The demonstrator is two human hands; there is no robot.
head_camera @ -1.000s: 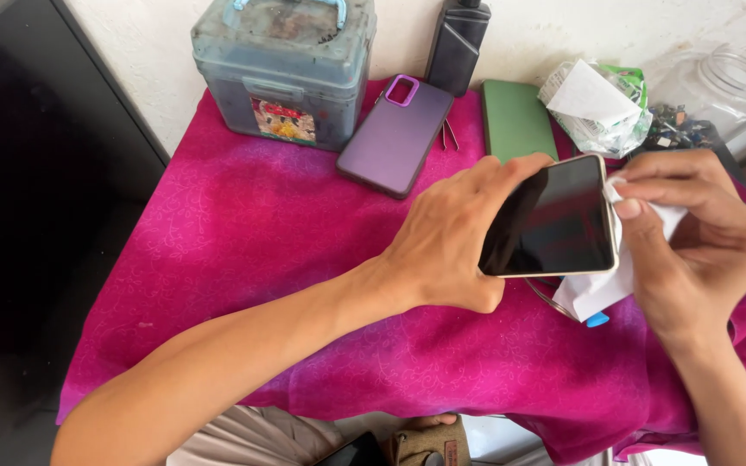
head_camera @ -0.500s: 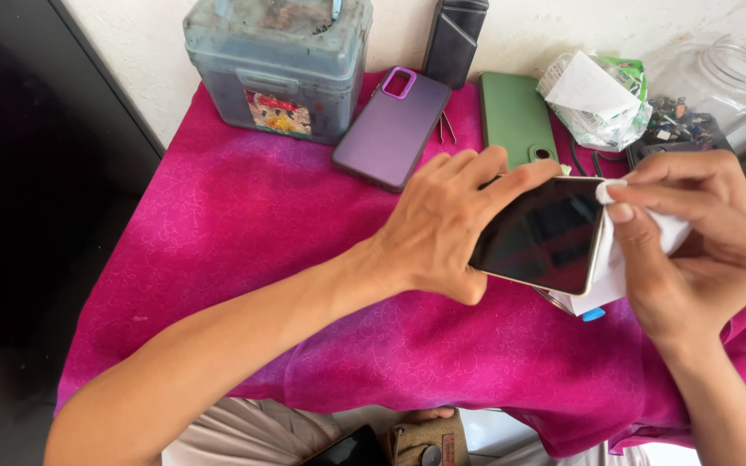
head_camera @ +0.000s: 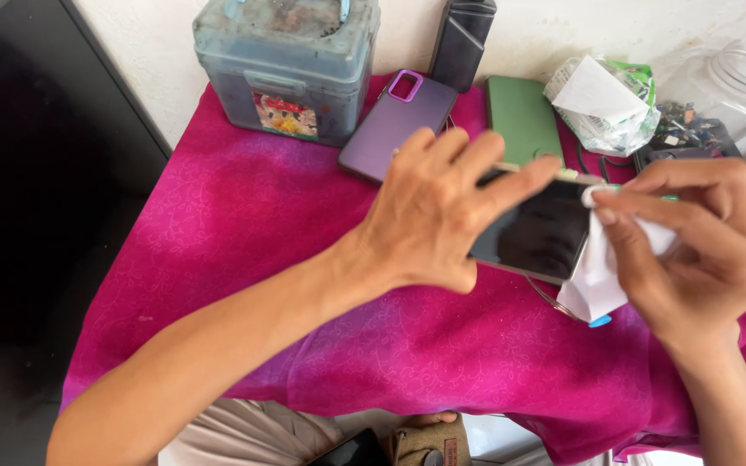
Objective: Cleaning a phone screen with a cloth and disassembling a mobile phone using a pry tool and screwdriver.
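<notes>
I have tipped the phone (head_camera: pixel 539 235) flatter. My left hand (head_camera: pixel 442 216) grips it tight, and my right hand (head_camera: pixel 692 242) pinches a white wipe (head_camera: pixel 596 276) on its edge.

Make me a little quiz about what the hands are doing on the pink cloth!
1. What does the left hand hold?
2. True or false: the right hand presses a white wipe against the phone.
3. What lies nearest the blue-grey box: A the purple phone case, B the green case, C the clear jar?

Key: 1 a dark-screened phone; 2 true; 3 A.
</notes>
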